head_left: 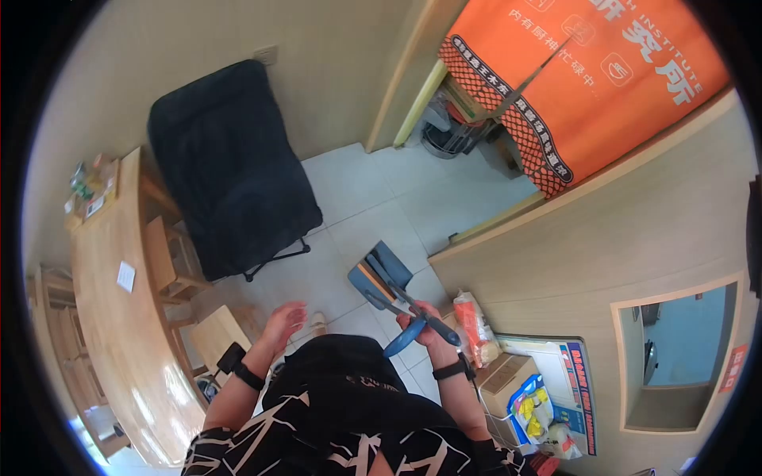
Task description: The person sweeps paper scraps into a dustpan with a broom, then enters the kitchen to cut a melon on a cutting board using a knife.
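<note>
My right hand (pixel 426 319) is closed around the handles of a blue dustpan and brush set (pixel 382 274), held out in front of my body above the tiled floor. The dustpan's tray points forward, and a long dark handle and a blue grip run back past my fingers. My left hand (pixel 287 324) is empty, its fingers apart, to the left of the dustpan and near a wooden stool.
A folded bed under a black cover (pixel 230 166) leans at the upper left. A long wooden table (pixel 119 317) is at the left. An orange curtain (pixel 587 87) hangs in the doorway. Boxes (pixel 508 381) and bags stand by the right wall.
</note>
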Motion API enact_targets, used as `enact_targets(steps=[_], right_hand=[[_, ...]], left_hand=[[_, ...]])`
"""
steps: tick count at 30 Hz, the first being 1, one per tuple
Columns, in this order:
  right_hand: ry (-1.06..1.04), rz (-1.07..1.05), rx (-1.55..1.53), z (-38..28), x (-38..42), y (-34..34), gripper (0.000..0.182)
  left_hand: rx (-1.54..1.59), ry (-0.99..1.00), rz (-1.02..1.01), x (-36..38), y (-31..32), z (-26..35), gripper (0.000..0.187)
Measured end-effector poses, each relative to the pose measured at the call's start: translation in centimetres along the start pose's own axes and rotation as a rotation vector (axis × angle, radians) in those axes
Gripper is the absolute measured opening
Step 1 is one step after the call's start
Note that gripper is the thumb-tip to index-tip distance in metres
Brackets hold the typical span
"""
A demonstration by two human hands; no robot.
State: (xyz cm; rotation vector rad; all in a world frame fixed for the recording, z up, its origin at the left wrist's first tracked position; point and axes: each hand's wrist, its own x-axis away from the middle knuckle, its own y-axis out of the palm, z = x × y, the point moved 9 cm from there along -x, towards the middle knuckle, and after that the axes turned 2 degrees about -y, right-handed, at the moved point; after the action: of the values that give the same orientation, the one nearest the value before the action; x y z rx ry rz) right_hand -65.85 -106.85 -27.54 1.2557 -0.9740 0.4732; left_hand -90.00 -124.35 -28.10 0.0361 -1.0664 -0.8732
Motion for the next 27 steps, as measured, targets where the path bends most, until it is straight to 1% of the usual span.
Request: enact_targets(steps=[1, 2, 3, 4, 5, 6, 7, 8, 9, 10, 11, 12, 13, 14, 15, 17, 20, 24, 26, 27], right_hand=[[-0.004, 0.017, 0.004, -1.5, -0.2, 1.1, 0.045], [-0.014, 0.001, -0.027, -3.0, -0.4, 2.4, 0.042], [-0.018, 0.003, -0.045, -4.6, -0.9, 3.2, 0.042], [-0.041, -0.009, -0.018, -6.5, -1.5, 4.2, 0.047], [-0.063, -0.021, 0.007, -8.1, -2.2, 5.0, 0.052], [-0.182, 0.005, 0.081, -10.6, -2.9, 5.3, 0.052], [-0.187, 0.004, 0.062, -12.4, -3.9, 6.0, 0.052], [-0.142, -0.01, -0.027, -14.2, -5.0, 6.9, 0.052], [-0.098, -0.03, -0.113, -16.1, -6.1, 7.8, 0.051], [-0.122, -0.056, -0.131, -18.4, -7.5, 8.8, 0.051], [-0.128, -0.07, -0.144, -20.6, -9.4, 8.9, 0.051], [-0.11, -0.072, -0.211, -22.5, -11.4, 9.2, 0.042], [-0.09, -0.079, -0.275, -24.7, -12.7, 11.0, 0.033], [-0.318, -0.05, -0.091, -28.3, -13.0, 12.1, 0.034], [-0.318, -0.056, -0.114, -30.3, -13.8, 13.0, 0.034], [-0.211, -0.139, -0.238, -34.5, -16.0, 14.7, 0.033], [-0.195, -0.151, -0.31, -41.1, -18.9, 16.6, 0.034], [-0.241, -0.137, -0.364, -49.9, -21.2, 19.7, 0.035], [-0.283, -0.077, -0.469, -54.0, -22.4, 20.4, 0.038], [-0.286, -0.075, -0.472, -56.2, -22.9, 21.0, 0.038]], left_hand=[[-0.045, 0.038, -0.076, -1.1, 3.0, 2.1, 0.026], [-0.056, 0.024, -0.081, -2.3, 5.4, 3.7, 0.026], [-0.097, 0.03, -0.141, -3.5, 8.7, 5.6, 0.025], [-0.14, 0.041, -0.203, -4.7, 11.9, 7.4, 0.025], [-0.156, 0.034, -0.207, -5.7, 14.2, 8.8, 0.025], [-0.141, 0.017, -0.264, -6.7, 17.1, 9.9, 0.025], [-0.127, 0.0, -0.321, -7.8, 19.8, 10.7, 0.025], [-0.144, -0.007, -0.326, -9.4, 21.8, 11.5, 0.025], [-0.126, -0.046, -0.381, -11.0, 24.2, 12.1, 0.025], [-0.109, -0.081, -0.434, -12.8, 26.6, 12.7, 0.025], [-0.129, -0.079, -0.438, -14.7, 28.3, 13.3, 0.025], [-0.139, -0.096, -0.439, -16.7, 29.8, 13.9, 0.025], [-0.151, -0.109, -0.44, -18.8, 31.7, 14.9, 0.025], [-0.202, -0.115, -0.422, -20.6, 33.1, 15.9, 0.025], [-0.225, -0.123, -0.419, -22.0, 34.5, 16.9, 0.025], [-0.331, -0.13, -0.399, -24.7, 37.9, 19.3, 0.025], [-0.34, -0.097, -0.403, -27.9, 42.1, 23.4, 0.023], [-0.333, -0.098, -0.364, -32.6, 47.0, 27.7, 0.023], [-0.338, -0.15, -0.433, -35.0, 49.4, 29.3, 0.022], [-0.339, -0.154, -0.436, -36.5, 50.9, 30.3, 0.022]])
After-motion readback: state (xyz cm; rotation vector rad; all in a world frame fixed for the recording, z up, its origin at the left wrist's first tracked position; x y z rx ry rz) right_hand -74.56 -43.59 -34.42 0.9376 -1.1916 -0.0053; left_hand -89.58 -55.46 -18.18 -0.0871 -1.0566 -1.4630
